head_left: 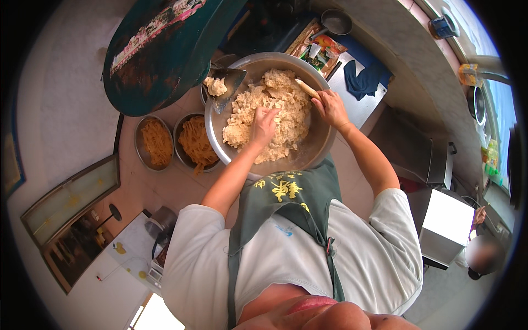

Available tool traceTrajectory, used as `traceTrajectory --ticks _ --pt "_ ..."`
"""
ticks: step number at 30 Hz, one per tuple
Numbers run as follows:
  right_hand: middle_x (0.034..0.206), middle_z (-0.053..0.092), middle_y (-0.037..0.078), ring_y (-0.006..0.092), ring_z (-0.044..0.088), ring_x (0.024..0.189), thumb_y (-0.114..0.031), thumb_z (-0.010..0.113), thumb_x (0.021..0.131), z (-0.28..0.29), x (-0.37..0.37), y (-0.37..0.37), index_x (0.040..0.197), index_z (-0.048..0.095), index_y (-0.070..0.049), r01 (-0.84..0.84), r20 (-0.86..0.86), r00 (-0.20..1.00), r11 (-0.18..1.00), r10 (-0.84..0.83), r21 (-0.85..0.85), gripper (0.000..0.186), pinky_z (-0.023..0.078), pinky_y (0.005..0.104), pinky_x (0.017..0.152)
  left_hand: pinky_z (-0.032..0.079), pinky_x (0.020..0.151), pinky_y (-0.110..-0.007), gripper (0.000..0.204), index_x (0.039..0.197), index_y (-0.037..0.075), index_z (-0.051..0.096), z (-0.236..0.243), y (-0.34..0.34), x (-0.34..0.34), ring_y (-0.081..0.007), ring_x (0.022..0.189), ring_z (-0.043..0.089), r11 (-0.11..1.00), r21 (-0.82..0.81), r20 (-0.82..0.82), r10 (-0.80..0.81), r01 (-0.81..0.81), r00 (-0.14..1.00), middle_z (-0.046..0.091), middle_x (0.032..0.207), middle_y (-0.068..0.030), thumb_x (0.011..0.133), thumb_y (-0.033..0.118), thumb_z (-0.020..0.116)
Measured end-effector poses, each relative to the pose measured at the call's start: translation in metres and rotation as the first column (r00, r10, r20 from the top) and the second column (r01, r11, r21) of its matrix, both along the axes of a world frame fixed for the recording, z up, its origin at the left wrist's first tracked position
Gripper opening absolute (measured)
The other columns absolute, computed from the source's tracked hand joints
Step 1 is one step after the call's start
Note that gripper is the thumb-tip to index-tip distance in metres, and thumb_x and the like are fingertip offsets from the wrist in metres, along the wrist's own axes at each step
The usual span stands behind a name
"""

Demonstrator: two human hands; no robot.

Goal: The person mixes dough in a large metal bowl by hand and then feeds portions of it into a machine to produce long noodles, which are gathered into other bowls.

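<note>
A wide metal bowl [213, 127] in front of me holds a heap of pale, lumpy dough [286, 124]. Deep in this heap, my left hand [264, 125] has its fingers curled around some of the dough; the fingertips are partly hidden. Over the bowl's right rim, my right hand [331, 107] is closed around a pale wooden stick [306, 88], whose far end points up and left above the dough. Left of the bowl's far rim, a grey metal chute [234, 80] on a dark green machine [159, 60] carries a lump of dough [215, 86].
Two metal bowls with orange-yellow strips, the left strips [157, 143] and the right strips [198, 144], stand on the floor. A dark blue cloth [360, 80] lies on a metal surface at right. Beyond are a small pan [336, 22] and a metal cabinet [446, 223].
</note>
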State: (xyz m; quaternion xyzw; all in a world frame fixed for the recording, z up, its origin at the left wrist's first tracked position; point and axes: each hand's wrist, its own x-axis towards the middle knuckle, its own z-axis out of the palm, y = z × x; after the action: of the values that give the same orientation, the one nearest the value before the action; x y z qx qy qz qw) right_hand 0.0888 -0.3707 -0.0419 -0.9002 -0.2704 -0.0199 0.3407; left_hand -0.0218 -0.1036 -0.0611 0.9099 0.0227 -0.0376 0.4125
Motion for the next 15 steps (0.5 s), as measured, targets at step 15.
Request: traceTrajectory --ticks 15 --pt "0.091 0.068 0.015 0.0320 0.063 0.095 -0.024 0.064 0.094 0.041 0.006 0.058 0.102 0.062 -0.003 -0.129 0.080 0.985 0.965 0.151 -0.230 0.023 0.042 0.0485 0.095 0.027 0.112 -0.055 0.034 0.123 0.019 0.063 0.006 -0.002 -0.042 -0.0356 0.132 0.041 0.860 0.477 0.173 -0.294 0.181 0.940 0.051 0.135 -0.0152 0.090 0.029 0.062"
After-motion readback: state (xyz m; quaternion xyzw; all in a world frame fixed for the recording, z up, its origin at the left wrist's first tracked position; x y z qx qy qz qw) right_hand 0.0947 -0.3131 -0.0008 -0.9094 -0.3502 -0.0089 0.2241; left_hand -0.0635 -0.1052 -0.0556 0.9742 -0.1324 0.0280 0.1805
